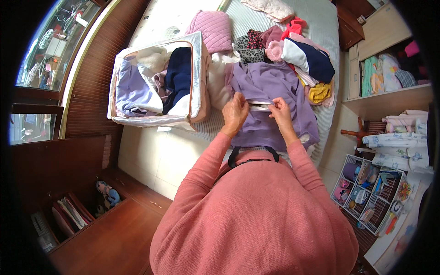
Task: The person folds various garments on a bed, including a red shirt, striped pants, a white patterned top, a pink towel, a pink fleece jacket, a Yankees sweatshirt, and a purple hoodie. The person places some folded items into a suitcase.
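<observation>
A purple sweatshirt (271, 79) lies spread on the bed in front of me. My left hand (235, 112) pinches one side of an opening in the purple fabric, and my right hand (281, 113) pinches the other side. White material shows in the gap between them. Left of the sweatshirt stands a fabric storage bag (199, 86) with a clear window, holding a lavender garment (132, 84), a navy garment (178, 79) and cream fleece. Beyond the sweatshirt lie a leopard-print garment (249, 51), a navy and white garment (318, 62) and a yellow garment (320, 92).
A pink quilted item (213, 31) lies behind the bag on the striped bedding (323, 31). Further right stand an open cabinet (388, 94) with folded clothes and a white wire rack (371, 196). Wooden furniture (113, 237) with an open compartment is at lower left.
</observation>
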Demonstrator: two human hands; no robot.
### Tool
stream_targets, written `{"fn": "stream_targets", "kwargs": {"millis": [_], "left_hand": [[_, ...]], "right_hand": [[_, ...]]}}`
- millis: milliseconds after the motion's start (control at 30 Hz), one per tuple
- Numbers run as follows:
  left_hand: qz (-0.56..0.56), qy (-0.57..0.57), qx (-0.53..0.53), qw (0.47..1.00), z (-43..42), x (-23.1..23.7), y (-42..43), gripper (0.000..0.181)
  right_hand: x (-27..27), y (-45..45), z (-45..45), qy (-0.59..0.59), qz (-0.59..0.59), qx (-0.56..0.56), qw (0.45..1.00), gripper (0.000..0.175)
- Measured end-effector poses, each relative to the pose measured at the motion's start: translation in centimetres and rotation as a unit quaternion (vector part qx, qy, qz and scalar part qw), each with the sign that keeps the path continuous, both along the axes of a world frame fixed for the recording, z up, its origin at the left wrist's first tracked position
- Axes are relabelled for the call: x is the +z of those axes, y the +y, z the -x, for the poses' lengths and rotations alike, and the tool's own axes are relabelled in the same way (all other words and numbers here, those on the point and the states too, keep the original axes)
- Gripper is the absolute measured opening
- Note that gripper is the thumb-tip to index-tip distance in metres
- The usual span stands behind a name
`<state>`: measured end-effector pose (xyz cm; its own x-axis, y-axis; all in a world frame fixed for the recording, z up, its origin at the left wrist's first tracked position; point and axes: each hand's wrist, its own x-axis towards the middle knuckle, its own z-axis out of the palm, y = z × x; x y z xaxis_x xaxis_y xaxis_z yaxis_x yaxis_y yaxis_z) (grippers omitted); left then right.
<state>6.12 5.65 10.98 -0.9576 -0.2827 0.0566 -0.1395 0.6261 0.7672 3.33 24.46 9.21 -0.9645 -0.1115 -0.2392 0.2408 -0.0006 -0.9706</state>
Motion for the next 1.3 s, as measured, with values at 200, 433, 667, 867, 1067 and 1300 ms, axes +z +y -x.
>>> {"fn": "stream_targets", "kwargs": {"millis": [200, 433, 667, 867, 1067, 1300], "left_hand": [[-0.033, -0.021, -0.035, 0.999, -1.0, 0.3, -1.1, 0.022], [-0.506, -0.253, -0.293, 0.771, -4.1, 0.5, 0.8, 0.013], [-0.627, -0.405, -0.471, 0.469, -5.4, 2.0, 8.4, 0.012], [-0.465, -0.406, -0.708, 0.342, -5.0, 4.0, 17.0, 0.017], [-0.421, -0.355, -0.652, 0.522, -3.8, -0.3, 13.4, 0.037], [-0.350, -0.239, -0.603, 0.676, -0.7, -4.2, 7.7, 0.051]], "right_hand": [[0.0, 0.6, -0.5, 0.127, -0.265, 0.121, 0.948, 0.019], [2.0, 5.0, -0.3, -0.076, -0.238, 0.544, 0.801, 0.028], [2.5, 5.5, 9.2, -0.208, 0.124, 0.337, 0.910, 0.036], [-6.5, -2.6, 18.2, -0.138, -0.191, 0.104, 0.966, 0.025], [-12.2, -10.8, 20.3, -0.063, -0.410, 0.105, 0.904, 0.046], [-15.7, -11.8, 17.9, -0.028, -0.637, 0.086, 0.766, 0.078]]}}
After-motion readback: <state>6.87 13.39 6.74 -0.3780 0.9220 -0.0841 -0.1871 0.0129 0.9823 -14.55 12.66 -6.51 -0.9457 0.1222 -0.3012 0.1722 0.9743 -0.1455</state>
